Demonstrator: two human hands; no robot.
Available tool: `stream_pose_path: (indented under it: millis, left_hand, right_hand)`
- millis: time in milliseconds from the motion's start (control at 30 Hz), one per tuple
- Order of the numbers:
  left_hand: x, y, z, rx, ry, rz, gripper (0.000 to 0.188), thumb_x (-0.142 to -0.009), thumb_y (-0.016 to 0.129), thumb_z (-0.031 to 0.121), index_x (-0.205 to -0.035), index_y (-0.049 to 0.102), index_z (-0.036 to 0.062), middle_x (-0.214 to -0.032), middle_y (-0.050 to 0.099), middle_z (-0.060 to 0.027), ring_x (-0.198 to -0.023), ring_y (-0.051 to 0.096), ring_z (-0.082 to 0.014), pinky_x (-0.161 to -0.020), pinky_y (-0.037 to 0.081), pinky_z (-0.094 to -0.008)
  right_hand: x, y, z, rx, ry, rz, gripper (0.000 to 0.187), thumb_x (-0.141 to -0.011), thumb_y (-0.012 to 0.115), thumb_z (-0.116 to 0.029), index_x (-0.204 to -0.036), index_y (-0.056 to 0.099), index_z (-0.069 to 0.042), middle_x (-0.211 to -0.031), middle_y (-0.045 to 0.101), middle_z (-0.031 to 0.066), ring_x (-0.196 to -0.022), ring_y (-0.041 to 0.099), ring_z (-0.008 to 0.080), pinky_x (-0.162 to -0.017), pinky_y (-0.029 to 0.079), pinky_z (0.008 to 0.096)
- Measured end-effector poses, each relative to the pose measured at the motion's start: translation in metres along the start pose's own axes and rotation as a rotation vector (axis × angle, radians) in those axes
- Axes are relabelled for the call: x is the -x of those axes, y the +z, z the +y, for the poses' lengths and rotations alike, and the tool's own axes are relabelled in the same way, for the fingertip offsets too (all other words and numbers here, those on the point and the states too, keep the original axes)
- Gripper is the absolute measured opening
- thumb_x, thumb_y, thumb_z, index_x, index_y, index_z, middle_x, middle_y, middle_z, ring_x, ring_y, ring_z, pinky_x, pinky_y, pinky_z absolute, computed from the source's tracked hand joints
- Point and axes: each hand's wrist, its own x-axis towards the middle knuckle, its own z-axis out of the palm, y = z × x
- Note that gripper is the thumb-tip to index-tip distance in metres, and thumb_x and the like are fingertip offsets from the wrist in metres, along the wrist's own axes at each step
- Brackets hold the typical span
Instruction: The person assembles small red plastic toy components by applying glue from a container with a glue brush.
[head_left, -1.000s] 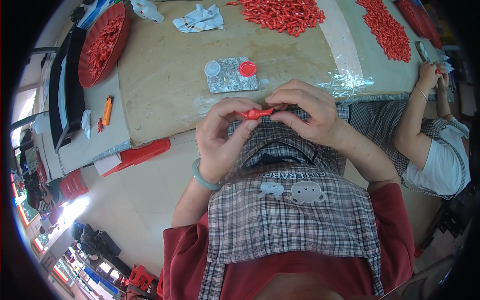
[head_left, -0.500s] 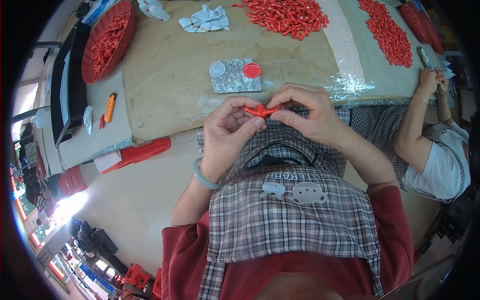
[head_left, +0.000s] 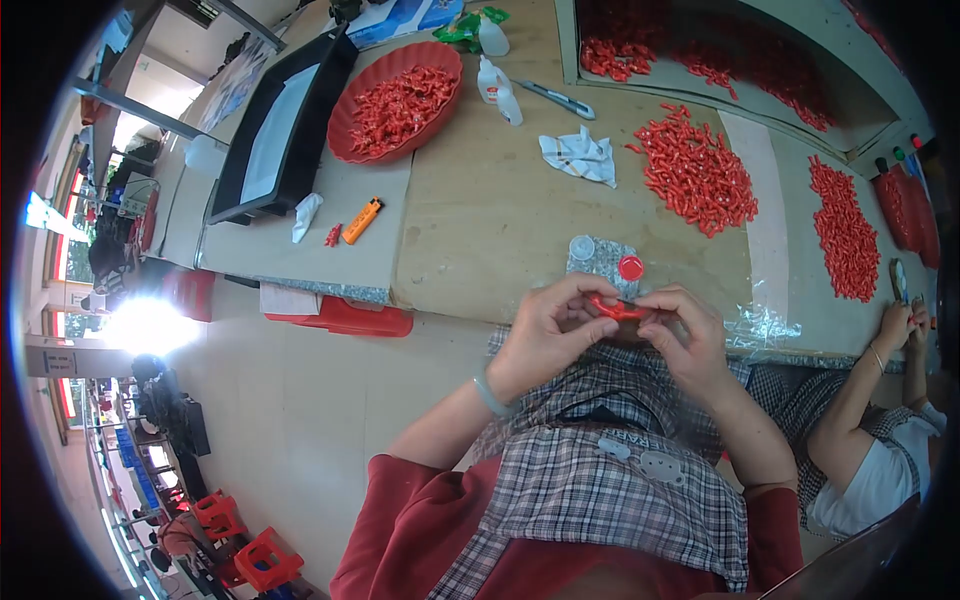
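Observation:
Between the fingertips of both hands is a small glossy red figure-like piece point(head_left: 619, 309), curved and knobbly; its exact kind cannot be made out. My left hand point(head_left: 556, 322) pinches its left end, thumb below and forefinger above. The other end is gripped by my right hand point(head_left: 690, 330) between thumb and forefinger. Just beyond my fingers lies a speckled grey stone slab point(head_left: 603, 262). A small round clear dish point(head_left: 582, 248) and a small red round dish point(head_left: 630, 267) rest on it. To the right, a large heap of similar red pieces point(head_left: 695, 175) is spread on the table.
A red fluted bowl point(head_left: 345, 145) of red pieces stands beside a black tray point(head_left: 228, 205). Nearby are an orange lighter or cutter point(head_left: 362, 221), a crumpled tissue point(head_left: 580, 158), white bottles point(head_left: 490, 85) and a utility knife point(head_left: 556, 98). A co-worker's hands point(head_left: 900, 325) work at right.
My view has swung left, so the table's things sit farther right in the picture. Both hands still hold the red piece, which looks slightly turned between the fingers.

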Motion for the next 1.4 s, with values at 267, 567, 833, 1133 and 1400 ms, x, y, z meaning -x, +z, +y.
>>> stream_pose_path:
  millis: [267, 567, 833, 1133, 1400]
  left_hand:
    - [-0.09, -0.158, 0.065, -0.848, 0.361, 0.596, 0.031, -0.083, 0.069, 0.0, -0.114, 0.064, -0.0008, -0.099, 0.069, -0.0093, -0.085, 0.067, -0.0134, -0.076, 0.054, -0.0261]
    - [-0.149, -0.142, 0.1, -1.473, 0.666, 0.439, 0.036, -0.083, 0.066, 0.004, -0.119, 0.063, 0.0043, -0.121, 0.061, -0.0161, -0.109, 0.061, -0.0329, -0.091, 0.051, -0.0398]
    - [-0.268, -0.02, 0.051, -1.323, 0.713, -0.109, 0.027, -0.083, 0.065, 0.007, -0.11, 0.066, 0.0034, -0.114, 0.064, -0.0134, -0.104, 0.061, -0.0347, -0.09, 0.051, -0.0425]
    - [-0.425, 0.01, 0.016, -1.676, 0.717, 0.007, 0.029, -0.077, 0.059, 0.001, -0.104, 0.068, 0.0023, -0.111, 0.066, -0.0136, -0.109, 0.058, -0.0343, -0.093, 0.051, -0.0417]
    - [-0.509, 0.003, -0.019, -2.044, 0.594, -0.039, 0.024, -0.087, 0.052, 0.01, -0.096, 0.074, 0.0123, -0.103, 0.072, -0.0121, -0.108, 0.064, -0.0301, -0.098, 0.043, -0.052]
  right_hand:
    - [-0.004, -0.029, 0.004, 0.195, -0.075, 0.099, 0.015, -0.084, 0.068, 0.002, -0.098, 0.066, 0.001, -0.087, 0.066, 0.0106, -0.075, 0.065, 0.0202, -0.067, 0.052, 0.0292]
    - [-0.004, -0.065, 0.019, 0.242, -0.028, 0.148, 0.008, -0.088, 0.066, -0.002, -0.095, 0.065, 0.001, -0.083, 0.064, 0.0111, -0.072, 0.064, 0.0232, -0.063, 0.05, 0.032]
    - [-0.052, -0.108, 0.031, 0.405, -0.004, 0.172, 0.012, -0.087, 0.067, -0.008, -0.094, 0.064, 0.001, -0.087, 0.067, 0.0151, -0.079, 0.067, 0.0324, -0.07, 0.053, 0.0386]
    - [-0.086, -0.154, 0.059, 0.495, 0.073, 0.259, 0.013, -0.088, 0.067, -0.007, -0.097, 0.066, 0.002, -0.086, 0.068, 0.0142, -0.073, 0.067, 0.0252, -0.065, 0.052, 0.0343]
    - [-0.12, -0.178, 0.085, 0.563, 0.165, 0.236, 0.013, -0.087, 0.066, -0.006, -0.097, 0.066, 0.002, -0.086, 0.069, 0.0164, -0.073, 0.068, 0.0277, -0.067, 0.053, 0.0356]
